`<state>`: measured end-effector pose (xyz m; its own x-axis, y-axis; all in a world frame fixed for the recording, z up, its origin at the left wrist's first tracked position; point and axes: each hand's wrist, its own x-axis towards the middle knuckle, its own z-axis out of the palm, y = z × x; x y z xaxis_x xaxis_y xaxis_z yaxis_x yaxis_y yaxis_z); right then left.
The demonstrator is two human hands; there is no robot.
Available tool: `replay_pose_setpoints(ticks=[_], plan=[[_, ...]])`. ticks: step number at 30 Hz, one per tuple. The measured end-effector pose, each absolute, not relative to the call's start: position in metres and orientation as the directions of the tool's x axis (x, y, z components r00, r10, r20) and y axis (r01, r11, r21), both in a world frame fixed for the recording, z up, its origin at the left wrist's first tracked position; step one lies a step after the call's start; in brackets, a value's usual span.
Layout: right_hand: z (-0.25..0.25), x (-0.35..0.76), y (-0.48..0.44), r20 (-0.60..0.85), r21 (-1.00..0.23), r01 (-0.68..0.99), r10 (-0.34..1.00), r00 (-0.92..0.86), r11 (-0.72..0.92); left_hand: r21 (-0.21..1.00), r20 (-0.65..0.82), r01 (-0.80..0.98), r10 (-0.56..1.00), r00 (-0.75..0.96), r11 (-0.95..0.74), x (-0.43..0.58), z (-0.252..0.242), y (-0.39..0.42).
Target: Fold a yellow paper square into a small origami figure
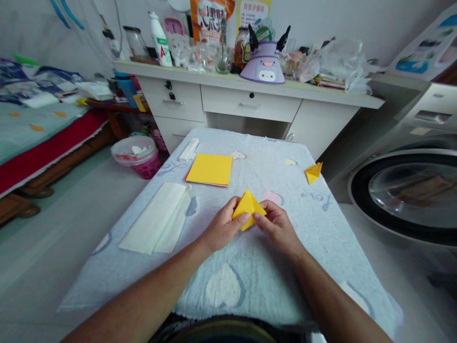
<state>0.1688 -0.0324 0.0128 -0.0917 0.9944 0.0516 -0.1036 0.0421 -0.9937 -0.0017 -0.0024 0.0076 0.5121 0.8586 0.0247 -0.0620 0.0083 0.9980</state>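
Between my two hands is a piece of folded yellow origami paper [249, 204], its pointed top facing away from me. My left hand [226, 220] pinches its left side, thumb on the front face. On the right side, my right hand [277, 224] grips the same paper with thumb and fingers. A stack of square coloured paper [210, 169], yellow on top, lies beyond my left hand. Another folded yellow paper piece [313, 173] sits near the table's right edge.
A cloth with heart prints covers the table [224, 286]. On its left lie a pale folded sheet [157, 219] and a small white box-like object [189, 150]. Behind stands a cluttered white desk [250, 102]. A pink bin [146, 164] is left, a washing machine [421, 124] right.
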Motion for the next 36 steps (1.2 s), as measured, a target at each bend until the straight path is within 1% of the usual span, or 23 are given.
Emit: replay_pose_setpoints(ticks=[4, 7, 10, 14, 17, 20, 23, 27, 33, 36], plan=[[0.013, 0.171, -0.033, 0.093, -0.993, -0.075, 0.995, -0.045, 0.090, 0.999, 0.020, -0.040, 0.869, 0.495, 0.000, -0.004, 0.010, -0.003], [0.011, 0.171, -0.033, 0.084, -0.995, -0.065, 0.994, -0.066, 0.079, 0.998, 0.047, 0.024, 0.892, 0.450, -0.065, -0.006, 0.007, 0.000], [0.008, 0.169, -0.033, 0.077, -0.997, -0.020, 0.991, -0.106, 0.075, 0.987, 0.105, 0.065, 0.905, 0.413, -0.144, -0.007, 0.002, 0.001], [0.005, 0.168, -0.033, 0.101, -0.995, 0.000, 0.989, -0.108, 0.102, 0.947, 0.253, 0.104, 0.905, 0.342, -0.304, -0.007, 0.001, -0.003], [0.006, 0.169, -0.033, 0.117, -0.993, 0.004, 0.989, -0.089, 0.118, 0.878, 0.391, 0.163, 0.871, 0.298, -0.450, -0.007, 0.002, -0.007], [0.006, 0.170, -0.033, 0.125, -0.992, 0.023, 0.989, -0.075, 0.127, 0.799, 0.488, 0.220, 0.816, 0.310, -0.560, -0.008, 0.004, -0.009], [0.007, 0.169, -0.033, 0.135, -0.990, 0.025, 0.989, -0.067, 0.137, 0.734, 0.549, 0.249, 0.767, 0.330, -0.632, -0.009, 0.006, -0.009], [0.008, 0.168, -0.033, 0.124, -0.992, 0.027, 0.989, -0.080, 0.126, 0.692, 0.593, 0.250, 0.730, 0.339, -0.678, -0.009, 0.006, -0.008], [0.007, 0.167, -0.033, 0.126, -0.992, 0.012, 0.988, -0.085, 0.127, 0.688, 0.592, 0.235, 0.718, 0.366, -0.686, -0.009, 0.008, -0.007], [0.007, 0.166, -0.033, 0.131, -0.991, 0.015, 0.988, -0.087, 0.133, 0.688, 0.587, 0.255, 0.727, 0.357, -0.680, -0.009, 0.008, -0.007]])
